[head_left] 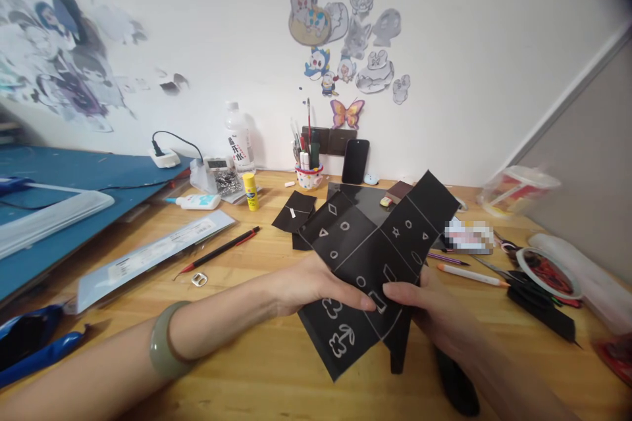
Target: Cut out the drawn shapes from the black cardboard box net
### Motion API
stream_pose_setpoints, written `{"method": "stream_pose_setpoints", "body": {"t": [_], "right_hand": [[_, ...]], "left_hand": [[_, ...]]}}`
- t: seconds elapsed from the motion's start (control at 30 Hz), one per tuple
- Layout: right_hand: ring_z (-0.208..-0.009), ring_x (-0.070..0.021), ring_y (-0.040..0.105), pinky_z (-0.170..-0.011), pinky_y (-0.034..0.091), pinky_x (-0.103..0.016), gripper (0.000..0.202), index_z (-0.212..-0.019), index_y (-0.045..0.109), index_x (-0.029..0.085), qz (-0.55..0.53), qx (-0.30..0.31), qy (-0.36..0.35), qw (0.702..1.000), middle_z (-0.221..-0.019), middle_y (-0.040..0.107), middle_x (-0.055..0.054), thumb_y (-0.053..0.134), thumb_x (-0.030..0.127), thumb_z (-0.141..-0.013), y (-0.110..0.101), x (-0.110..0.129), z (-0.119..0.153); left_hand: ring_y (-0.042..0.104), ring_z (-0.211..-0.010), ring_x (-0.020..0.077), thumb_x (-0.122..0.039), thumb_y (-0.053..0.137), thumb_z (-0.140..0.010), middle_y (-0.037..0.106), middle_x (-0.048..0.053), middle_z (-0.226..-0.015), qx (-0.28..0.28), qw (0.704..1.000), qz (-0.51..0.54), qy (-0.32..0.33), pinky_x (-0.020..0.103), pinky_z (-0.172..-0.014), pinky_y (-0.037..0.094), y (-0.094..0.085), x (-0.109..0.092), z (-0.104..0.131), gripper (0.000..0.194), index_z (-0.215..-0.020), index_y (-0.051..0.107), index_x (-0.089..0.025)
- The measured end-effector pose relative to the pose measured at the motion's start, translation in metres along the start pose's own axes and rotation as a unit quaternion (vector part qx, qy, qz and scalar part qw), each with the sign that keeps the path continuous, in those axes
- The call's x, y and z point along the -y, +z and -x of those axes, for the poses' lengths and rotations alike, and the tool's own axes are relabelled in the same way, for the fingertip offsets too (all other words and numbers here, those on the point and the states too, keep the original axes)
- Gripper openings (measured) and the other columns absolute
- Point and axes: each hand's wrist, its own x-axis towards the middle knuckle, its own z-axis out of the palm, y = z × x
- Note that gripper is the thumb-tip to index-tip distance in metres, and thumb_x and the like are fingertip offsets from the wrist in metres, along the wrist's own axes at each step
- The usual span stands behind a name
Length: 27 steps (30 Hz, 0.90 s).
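Along the desk's back edge we see a bottle, pen cup and phone; near its back right corner, a tub

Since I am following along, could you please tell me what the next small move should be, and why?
Perhaps the left hand and right hand should fan the black paper sheets with pale outlined shapes slightly apart, as both grip them and they overlap, partly hiding one underneath.
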Motion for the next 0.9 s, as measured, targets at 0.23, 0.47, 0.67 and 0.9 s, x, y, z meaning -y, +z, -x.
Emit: {"method": "stream_pose_setpoints", "body": {"t": [0.23,0.47,0.67,0.9], "right_hand": [[-0.081,-0.0218,0.064,-0.073,0.047,-0.033,0.025,-0.086,0.068,0.031,-0.027,0.031,0.004,0.999,-0.084,0.07,0.001,0.069,0.025,-0.061,0.005,-0.001,0.001],[-0.094,-0.0234,0.058,-0.086,0.042,-0.039,0.027,-0.093,0.062,0.021,0.03,-0.047,-0.049,0.997,-0.096,0.066,-0.006,0.06,0.04,-0.074,-0.011,-0.001,-0.014],[-0.098,-0.0228,0.048,-0.09,0.034,-0.042,0.022,-0.094,0.057,0.02,0.411,-0.335,-0.41,0.742,-0.098,0.054,-0.006,0.059,0.03,-0.076,-0.018,-0.004,-0.017],[-0.086,-0.0206,0.048,-0.075,0.041,-0.039,0.026,-0.102,0.059,0.013,0.569,-0.211,-0.498,0.62,-0.089,0.052,-0.009,0.062,0.016,-0.076,0.002,-0.011,-0.004]], "left_hand": [[0.062,-0.089,0.0194,-0.013,0.07,-0.063,0.068,0.004,-0.097,0.021,0.999,0.038,-0.014,0.03,-0.082,0.047,-0.003,0.005,-0.003,0.035,-0.098,0.065,-0.017],[0.064,-0.082,0.0208,-0.018,0.073,-0.062,0.068,0.005,-0.093,-0.087,0.992,0.086,-0.023,0.03,-0.074,0.05,-0.002,0.006,-0.009,0.035,-0.097,0.063,-0.018],[0.062,-0.092,0.0243,-0.022,0.069,-0.069,0.063,0.011,-0.109,-0.224,0.969,0.102,0.038,0.035,-0.079,0.049,0.0,0.012,-0.017,0.036,-0.103,0.06,-0.015],[0.054,-0.107,0.025,-0.021,0.069,-0.071,0.064,0.011,-0.107,-0.172,0.974,0.123,0.086,0.034,-0.088,0.045,0.009,0.02,-0.015,0.028,-0.097,0.064,-0.012]]}}
